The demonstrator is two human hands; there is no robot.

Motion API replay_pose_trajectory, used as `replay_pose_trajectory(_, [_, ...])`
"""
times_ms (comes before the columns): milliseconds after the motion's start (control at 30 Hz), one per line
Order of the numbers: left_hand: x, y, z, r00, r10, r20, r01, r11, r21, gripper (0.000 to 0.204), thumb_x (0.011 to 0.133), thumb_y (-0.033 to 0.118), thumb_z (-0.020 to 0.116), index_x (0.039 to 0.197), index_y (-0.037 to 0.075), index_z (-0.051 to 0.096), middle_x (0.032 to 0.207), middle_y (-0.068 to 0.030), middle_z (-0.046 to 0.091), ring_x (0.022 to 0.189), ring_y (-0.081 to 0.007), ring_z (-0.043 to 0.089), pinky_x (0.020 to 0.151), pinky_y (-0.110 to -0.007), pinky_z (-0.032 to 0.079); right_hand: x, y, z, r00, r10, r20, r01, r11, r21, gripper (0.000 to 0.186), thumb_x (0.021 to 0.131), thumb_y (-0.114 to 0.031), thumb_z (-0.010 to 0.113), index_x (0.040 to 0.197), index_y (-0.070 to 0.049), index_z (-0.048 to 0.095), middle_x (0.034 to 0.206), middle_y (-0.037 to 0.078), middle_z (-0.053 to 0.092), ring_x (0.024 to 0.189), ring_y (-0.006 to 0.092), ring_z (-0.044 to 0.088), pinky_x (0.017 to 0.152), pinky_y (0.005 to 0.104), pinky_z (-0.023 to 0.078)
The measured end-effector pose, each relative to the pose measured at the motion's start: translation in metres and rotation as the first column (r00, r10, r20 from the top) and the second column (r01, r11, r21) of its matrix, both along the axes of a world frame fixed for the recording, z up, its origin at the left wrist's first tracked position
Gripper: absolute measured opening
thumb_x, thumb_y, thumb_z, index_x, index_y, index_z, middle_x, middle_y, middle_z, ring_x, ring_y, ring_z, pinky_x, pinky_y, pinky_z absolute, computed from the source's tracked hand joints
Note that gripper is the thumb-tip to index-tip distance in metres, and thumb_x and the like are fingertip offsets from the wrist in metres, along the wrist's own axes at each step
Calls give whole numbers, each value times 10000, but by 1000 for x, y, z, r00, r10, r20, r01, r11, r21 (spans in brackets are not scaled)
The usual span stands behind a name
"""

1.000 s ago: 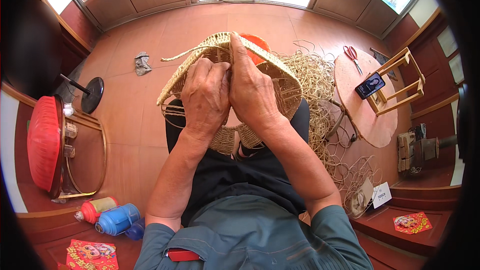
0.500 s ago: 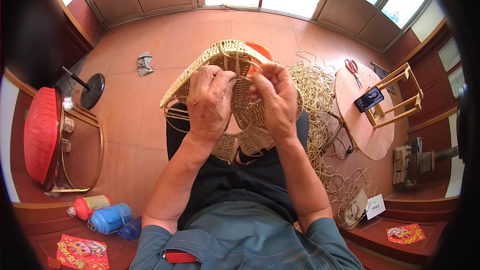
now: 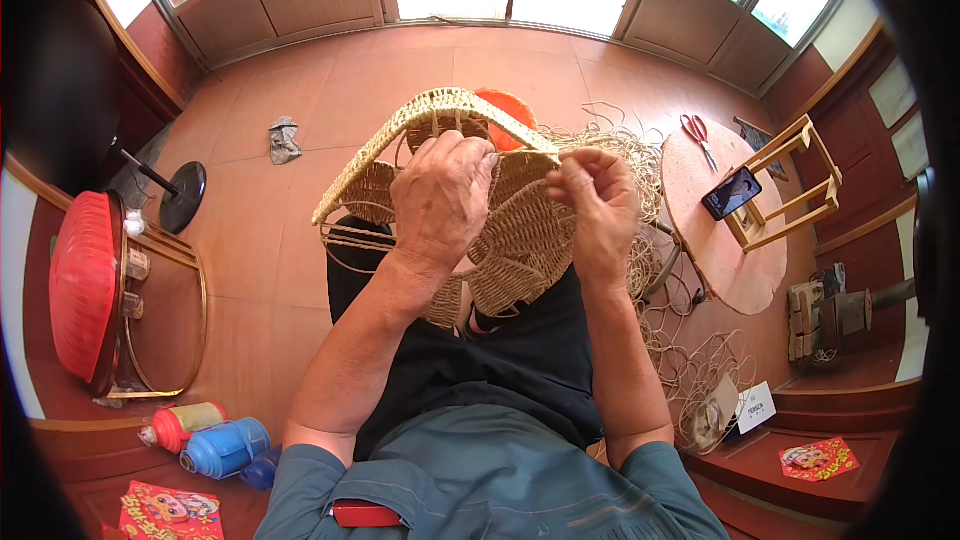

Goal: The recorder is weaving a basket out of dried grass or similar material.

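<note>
A woven tan cord piece (image 3: 525, 230), basket-like with a curved, paler braided rim (image 3: 385, 145), rests over my knees. My left hand (image 3: 445, 190) is closed at the middle of the weave below the rim's arch; its fingertips are partly hidden. To the right, my right hand (image 3: 600, 195) pinches a thin cord (image 3: 527, 152) beside the rim's right end. Loose parallel strands (image 3: 355, 235) stick out at the piece's left corner.
A heap of loose cord (image 3: 620, 165) lies to the right. Beside it, a round board (image 3: 740, 270) carries red-handled scissors (image 3: 699, 135), a phone (image 3: 732, 192) and a wooden frame (image 3: 790, 190). An orange-red thing (image 3: 508, 112) sits behind the weave. Flasks (image 3: 225, 445) lie at lower left.
My right hand has moved to the right, away from the middle of the weave. My left hand has shifted slightly right and up, and the woven piece is tilted differently.
</note>
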State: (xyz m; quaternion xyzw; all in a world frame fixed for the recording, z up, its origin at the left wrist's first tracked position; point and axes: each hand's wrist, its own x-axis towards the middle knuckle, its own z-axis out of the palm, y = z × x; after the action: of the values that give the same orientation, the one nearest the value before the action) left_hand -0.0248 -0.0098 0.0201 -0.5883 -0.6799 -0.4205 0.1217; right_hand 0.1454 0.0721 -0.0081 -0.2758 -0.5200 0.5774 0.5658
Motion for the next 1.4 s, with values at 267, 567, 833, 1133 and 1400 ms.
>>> replay_pose_trajectory(267, [-5, 0, 9, 992, -82, 93, 88, 994, -66, 146, 1030, 193, 747, 1013, 58, 801, 919, -115, 732, 860, -331, 731, 781, -448, 570, -28, -37, -4, 882, -284, 377, 80, 877, 474, 283, 1034, -20, 751, 1314, 9, 780, 1139, 161, 815, 1025, 257, 804, 875, 363, 638])
replay_pose_trajectory(567, [-5, -4, 8, 982, -71, 174, 86, 993, -79, 118, 1018, 157, 759, 1027, 46, 796, 910, -111, 734, 858, -310, 734, 782, -431, 571, -53, -38, -1, 924, -225, 309, 133, 947, 291, 209, 1037, -58, 762, 1217, 38, 803, 1111, 187, 814, 983, 266, 802, 874, 377, 624])
replay_pose_trajectory(833, [-16, -13, 7, 904, -121, 411, 91, 992, 90, 128, 1070, 104, 749, 1126, 4, 807, 1015, -113, 795, 883, -207, 749, 800, -349, 588, -66, -36, 8, 948, -171, 267, 157, 985, 74, 143, 1038, -101, 789, 1096, 29, 807, 985, 144, 808, 844, 158, 745, 789, 334, 601])
replay_pose_trajectory(1133, [-16, -17, 7, 996, -61, 59, 62, 998, -13, 203, 1056, 97, 705, 1233, 47, 790, 1096, -159, 795, 985, -343, 772, 882, -428, 604, -81, -35, -4, 992, -108, -65, 104, 992, -68, 96, 1039, -36, 757, 1108, 4, 705, 974, 55, 754, 895, 103, 703, 812, 291, 593])
replay_pose_trajectory(1400, [-5, -13, 13, 984, -53, -169, 36, 994, -101, 73, 1049, 115, 693, 1098, 76, 732, 1049, -122, 713, 1014, -357, 705, 913, -480, 570, -82, -35, -9, 988, -156, -13, 156, 988, 19, 98, 1044, -3, 727, 1097, -18, 646, 967, 57, 717, 893, 124, 709, 833, 319, 603])
